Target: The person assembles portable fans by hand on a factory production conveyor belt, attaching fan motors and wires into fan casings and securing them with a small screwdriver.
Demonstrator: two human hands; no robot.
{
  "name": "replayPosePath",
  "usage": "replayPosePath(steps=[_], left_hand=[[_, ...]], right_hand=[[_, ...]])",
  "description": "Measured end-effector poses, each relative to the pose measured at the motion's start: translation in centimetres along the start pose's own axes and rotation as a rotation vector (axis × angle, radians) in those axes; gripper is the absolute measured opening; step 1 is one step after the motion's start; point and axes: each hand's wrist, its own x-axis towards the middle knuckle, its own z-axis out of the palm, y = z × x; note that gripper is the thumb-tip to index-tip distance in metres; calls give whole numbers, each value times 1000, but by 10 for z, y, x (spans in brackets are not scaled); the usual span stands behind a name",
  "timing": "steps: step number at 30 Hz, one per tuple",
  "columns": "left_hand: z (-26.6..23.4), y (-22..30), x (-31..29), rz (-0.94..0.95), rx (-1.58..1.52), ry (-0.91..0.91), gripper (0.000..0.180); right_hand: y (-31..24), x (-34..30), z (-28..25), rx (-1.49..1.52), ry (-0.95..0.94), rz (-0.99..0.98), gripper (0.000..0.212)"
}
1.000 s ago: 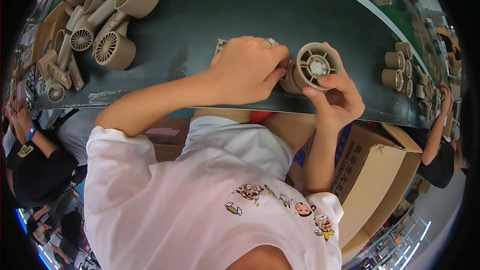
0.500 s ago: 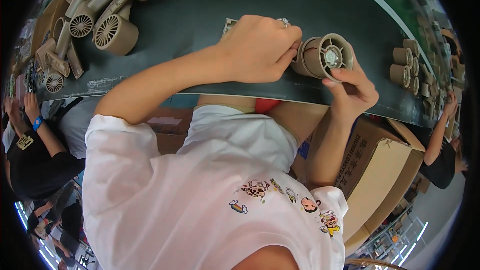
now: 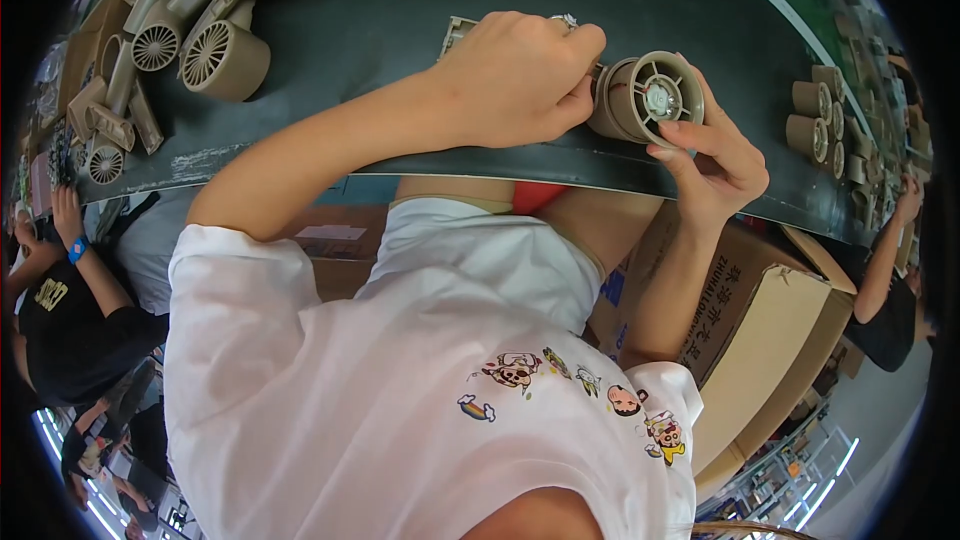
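The round fan housing (image 3: 645, 98) looks like matt beige plastic, as do the housings (image 3: 215, 55) near the belt's left edge. The conveyor belt (image 3: 400, 10) is dark, smooth, faintly sheened rubber. The box (image 3: 770, 330) is plain brown cardboard.

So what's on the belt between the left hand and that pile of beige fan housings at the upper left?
In the head view, only bare dark belt lies between the left hand and the pile of beige fan housings.
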Motion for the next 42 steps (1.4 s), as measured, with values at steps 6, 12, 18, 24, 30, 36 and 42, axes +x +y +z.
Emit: replayPosePath(steps=[6,12,18,24,30,36,42], left_hand=[[1,0,0,0,-20,22,14],[-2,1,1,3,-47,-2,13],[-4,-1,2,7,-66,-64,11],[-15,-3,7,-49,-78,-57,10],[-32,-8,14,-38,71,-253,10],[-37,-12,-1,7,4,-259,10],[-40,-4,-1,73,213,-288,9]], right_hand=[[-9,-5,8,-180,83,11,29],[-10,2,2,-79,-13,6,25],[-14,5,-3,-103,-88,40,24],[-16,1,-1,-177,-175,264,20],[-4,-12,8,-106,-69,158,11],[-7,-13,20,-154,33,178,11],[-3,-13,25,-100,91,137,11]])
